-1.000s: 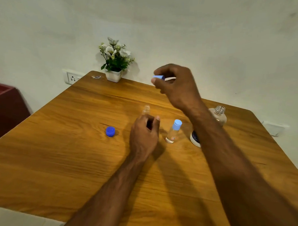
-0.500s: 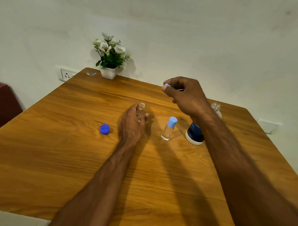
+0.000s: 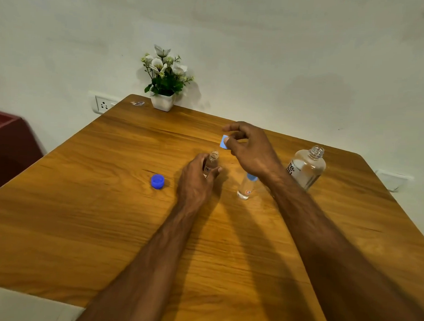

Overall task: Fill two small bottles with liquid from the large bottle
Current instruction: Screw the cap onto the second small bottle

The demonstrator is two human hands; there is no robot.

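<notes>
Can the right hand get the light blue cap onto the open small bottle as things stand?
Probably yes. The right hand holds the light blue cap just above and beside the open small bottle. The left hand grips only the bottle's body, leaving its mouth clear.

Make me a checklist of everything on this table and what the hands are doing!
Surface: wooden table, looks dry.
Job's things: open small bottle upright; capped small bottle upright beside it; big bottle open, no cap; dark blue cap lying loose.
Clutter: small wrapper near the far corner.
Hands: left hand holds the open small bottle; right hand pinches a light blue cap above it.
Cables: nothing seen.
Surroundings: flower pot on the table, wall socket, red furniture.
</notes>
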